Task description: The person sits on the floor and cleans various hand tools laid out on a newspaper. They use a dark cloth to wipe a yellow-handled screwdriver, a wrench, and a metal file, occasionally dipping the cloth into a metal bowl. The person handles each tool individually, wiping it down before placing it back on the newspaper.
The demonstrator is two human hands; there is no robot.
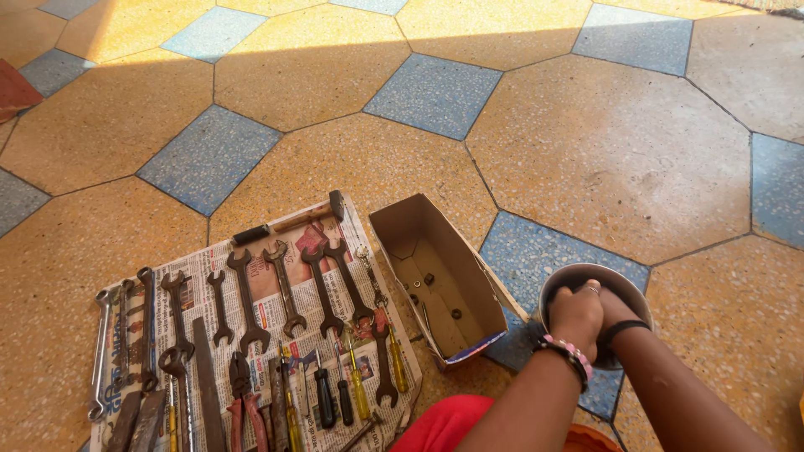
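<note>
A round metal bowl point(559, 281) stands on the tiled floor at the lower right. Both my hands are over it. My left hand point(576, 316), with a beaded bracelet at the wrist, is curled on the bowl's near side and grips it. My right hand point(614, 311), with a dark band at the wrist, lies close behind the left one and reaches into the bowl; its fingers are hidden. What the bowl holds is covered by my hands.
An open cardboard box point(435, 276) with a few nuts and bolts stands left of the bowl. Farther left, a newspaper sheet point(251, 335) holds several spanners, screwdrivers, pliers and a hammer point(289, 220). Red cloth point(444, 423) lies at the bottom edge.
</note>
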